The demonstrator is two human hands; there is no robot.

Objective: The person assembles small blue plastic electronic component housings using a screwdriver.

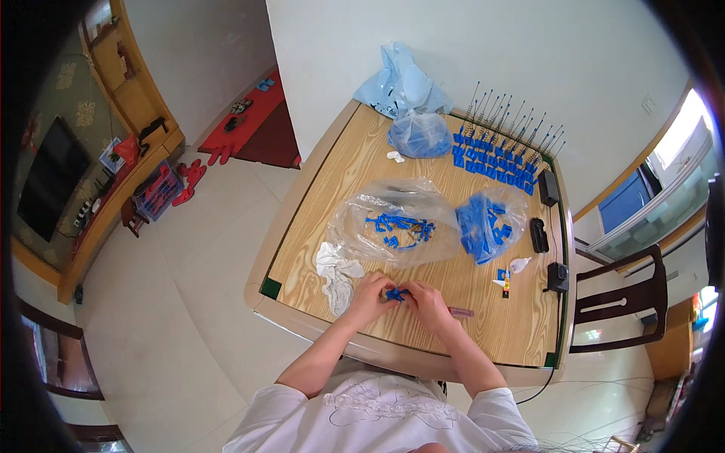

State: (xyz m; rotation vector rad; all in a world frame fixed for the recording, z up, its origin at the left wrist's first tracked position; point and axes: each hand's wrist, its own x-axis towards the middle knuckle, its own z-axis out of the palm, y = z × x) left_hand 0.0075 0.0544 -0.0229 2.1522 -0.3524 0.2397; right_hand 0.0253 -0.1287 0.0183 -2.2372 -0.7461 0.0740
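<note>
The left hand (369,297) and right hand (427,305) pinch a small blue plastic piece (395,294) (its shape partly hidden) near the front of the light wood-grain table (495,332). A crumpled clear plastic bag (346,226) of blue parts (393,221) lies beyond.

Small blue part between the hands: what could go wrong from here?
The small blue part is held in the fingers of the left hand and right hand, so it might slip and drop. The reddish tool lies close by the right wrist and could be nudged. The clear bag ahead might get snagged, scattering its blue pieces.
</note>
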